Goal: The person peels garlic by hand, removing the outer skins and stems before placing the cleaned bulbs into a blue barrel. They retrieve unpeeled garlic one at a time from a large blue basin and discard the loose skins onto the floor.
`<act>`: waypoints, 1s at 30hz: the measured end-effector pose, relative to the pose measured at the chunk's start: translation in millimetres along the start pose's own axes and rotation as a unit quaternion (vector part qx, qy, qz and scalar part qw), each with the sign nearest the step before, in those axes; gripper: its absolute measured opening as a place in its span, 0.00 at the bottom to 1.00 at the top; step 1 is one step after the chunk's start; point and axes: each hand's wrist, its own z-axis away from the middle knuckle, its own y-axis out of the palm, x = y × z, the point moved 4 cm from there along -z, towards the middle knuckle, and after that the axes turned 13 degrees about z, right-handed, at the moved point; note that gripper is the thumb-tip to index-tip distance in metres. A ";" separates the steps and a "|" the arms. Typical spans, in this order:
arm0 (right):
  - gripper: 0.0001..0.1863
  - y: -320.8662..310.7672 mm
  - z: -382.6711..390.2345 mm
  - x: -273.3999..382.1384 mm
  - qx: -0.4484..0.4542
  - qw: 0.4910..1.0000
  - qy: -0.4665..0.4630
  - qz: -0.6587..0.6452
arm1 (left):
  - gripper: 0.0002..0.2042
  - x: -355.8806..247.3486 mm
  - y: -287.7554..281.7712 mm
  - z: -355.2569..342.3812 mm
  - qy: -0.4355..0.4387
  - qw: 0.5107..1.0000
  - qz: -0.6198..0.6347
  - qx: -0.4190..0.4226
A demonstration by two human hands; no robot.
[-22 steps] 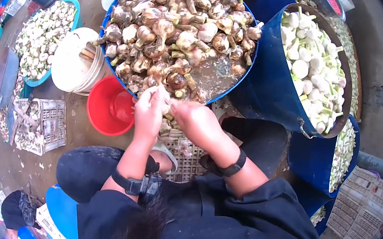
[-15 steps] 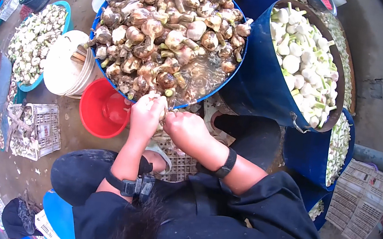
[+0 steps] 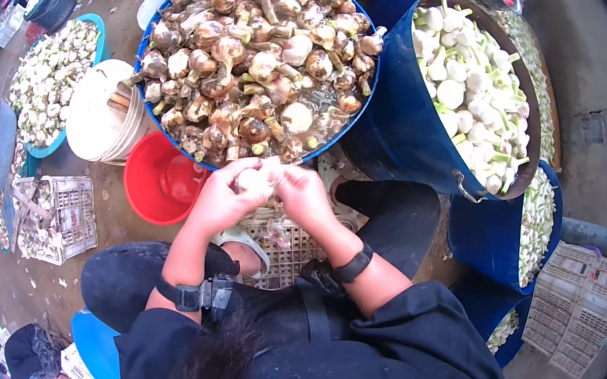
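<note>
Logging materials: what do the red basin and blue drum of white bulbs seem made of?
Red basin: probably glossy plastic, from its bright highlights. Blue drum: perhaps painted metal, dull sheen; brownish inside hints at rust, though plastic is possible.

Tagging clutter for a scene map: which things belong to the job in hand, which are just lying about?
Likely the job:
- left hand, holding a pale garlic bulb
- right hand, close beside it
- brown garlic in the blue tub
- probably the blue barrel of white garlic

Apparently lying about:
- red basin
- crates at far right
</note>
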 end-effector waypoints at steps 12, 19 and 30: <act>0.14 -16.2 31.6 18.0 0.119 0.967 -0.109 -0.198 | 0.07 19.9 -11.7 -4.6 0.079 0.840 0.508 -0.173; 0.14 -102.4 40.4 35.7 -0.131 0.826 -0.060 -0.545 | 0.17 24.0 -24.6 -4.6 -0.084 0.768 0.625 -0.111; 0.37 -5.9 6.6 -12.0 0.175 0.830 0.182 -0.498 | 0.25 2.2 20.8 2.5 0.168 0.979 0.098 -0.056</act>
